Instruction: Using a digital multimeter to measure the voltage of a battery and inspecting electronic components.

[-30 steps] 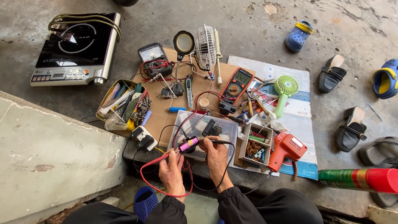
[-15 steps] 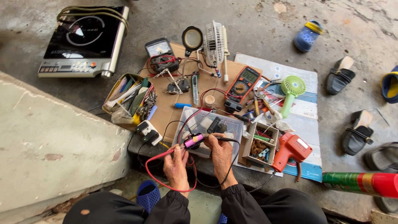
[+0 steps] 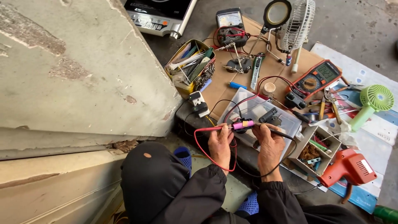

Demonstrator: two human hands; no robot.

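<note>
My left hand point(image 3: 219, 143) grips the red test probe point(image 3: 213, 129) and presses its tip to one end of a small pink cylindrical battery cell point(image 3: 243, 124). My right hand point(image 3: 268, 143) holds the black test probe point(image 3: 278, 133) at the cell's other end. Both hands hover over a clear plastic box point(image 3: 253, 110) on the cardboard sheet point(image 3: 224, 85). Red and black leads loop from the probes toward an orange digital multimeter point(image 3: 317, 76) at the right.
A concrete ledge point(image 3: 74, 74) fills the left. On the cardboard lie a yellow tool tin point(image 3: 191, 66), an analog meter point(image 3: 230, 25), a magnifier stand point(image 3: 277, 14) and a small white fan point(image 3: 298, 23). An orange heat gun point(image 3: 347, 168), parts box point(image 3: 317, 149) and green fan point(image 3: 373, 101) sit right.
The view has swung left and closer, so the ledge now fills the left side. Both hands stay on the probes at the pink cell.
</note>
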